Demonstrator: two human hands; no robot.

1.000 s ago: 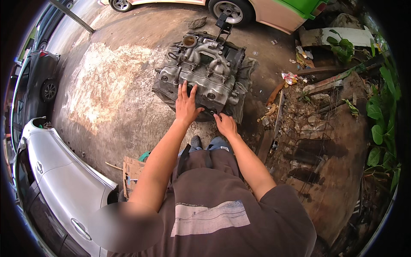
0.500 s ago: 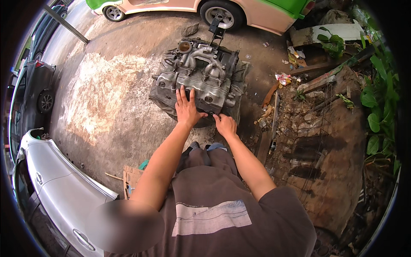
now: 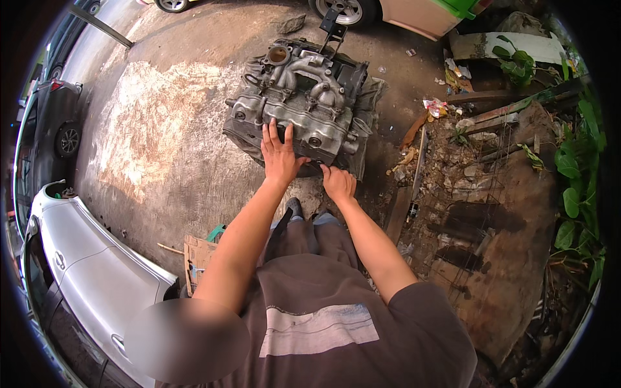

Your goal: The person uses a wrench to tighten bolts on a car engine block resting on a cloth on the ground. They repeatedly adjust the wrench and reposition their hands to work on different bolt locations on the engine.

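Observation:
A greasy grey car engine point(image 3: 321, 63) with curved intake pipes stands on the ground in front of me. My left hand point(image 3: 279, 161) lies on the near side of its metal valve cover point(image 3: 299, 121), palm down with the fingers spread and the thumb stretched toward the right. Just to the right, my right hand point(image 3: 339, 184) is closed at the engine's near lower edge, thumb and forefinger pressed together. Whatever sits between those fingertips is too small and dark to make out. An upright black bracket point(image 3: 331, 29) rises from the engine's far side.
Silver car body panels point(image 3: 107, 265) lie at the left, with a dark car point(image 3: 48, 129) beyond. A green and peach vehicle point(image 3: 414, 16) is parked at the back. Wood, rubble and a rusty brown sheet point(image 3: 498, 278) cover the right side, beside leafy plants point(image 3: 569, 155).
The whole view has shifted slightly, so the engine appears higher in the picture. Both hands keep nearly the same places at its near side, the right still pinched.

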